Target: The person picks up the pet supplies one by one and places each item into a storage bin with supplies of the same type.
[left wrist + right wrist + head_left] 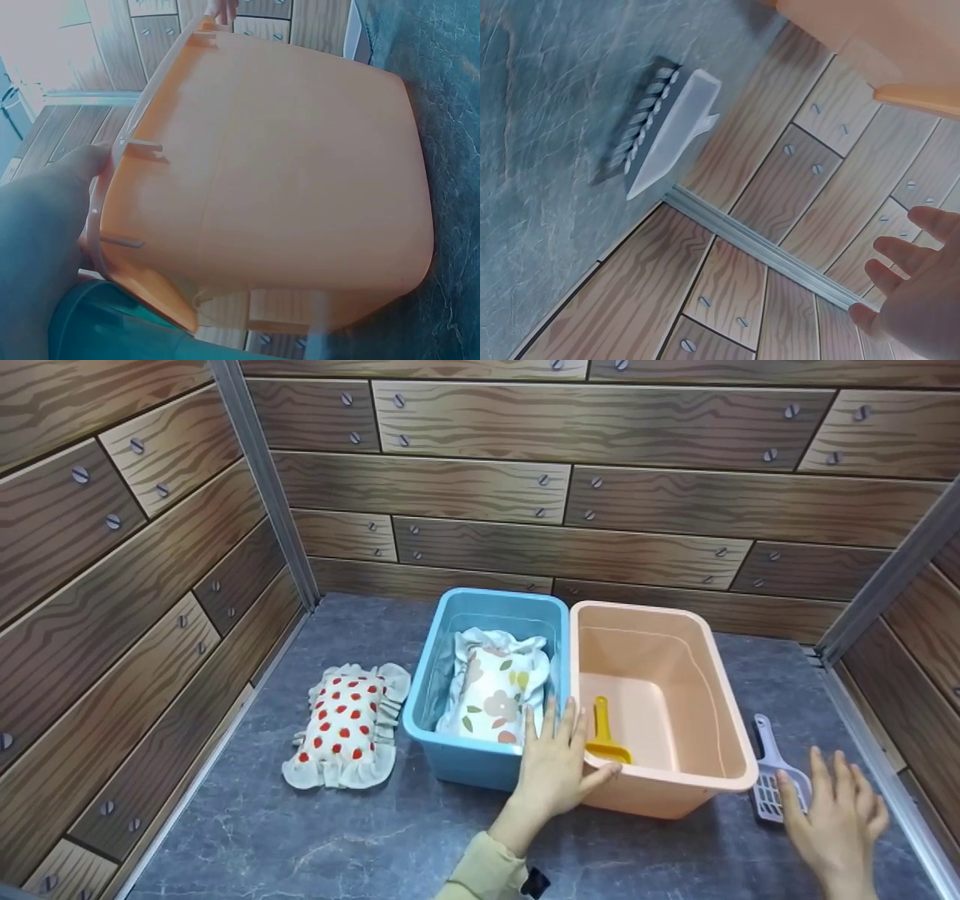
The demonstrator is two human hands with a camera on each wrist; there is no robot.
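My left hand (pixel 553 769), fingers spread and straight, lies over the near corner where the blue bin (pixel 480 750) and the peach bin (pixel 652 793) meet. In the left wrist view its thumb is right at the peach bin's rim (pixel 112 150). A yellow scoop (pixel 604 739) lies inside the peach bin. My right hand (pixel 836 817) hovers with fingers loosely extended, holding nothing, near a pale lavender slotted litter scoop (pixel 772 780). That scoop rests on the floor beside the peach bin and shows its slotted end in the right wrist view (pixel 671 135).
A floral ruffled pillow (pixel 495 697) sits in the blue bin. Left of it, a strawberry-print ruffled pillow (pixel 345 727) lies on the dark marbled surface (pixel 315 847). Wood-pattern walls (pixel 480 487) with metal corner strips (pixel 266 480) enclose the area.
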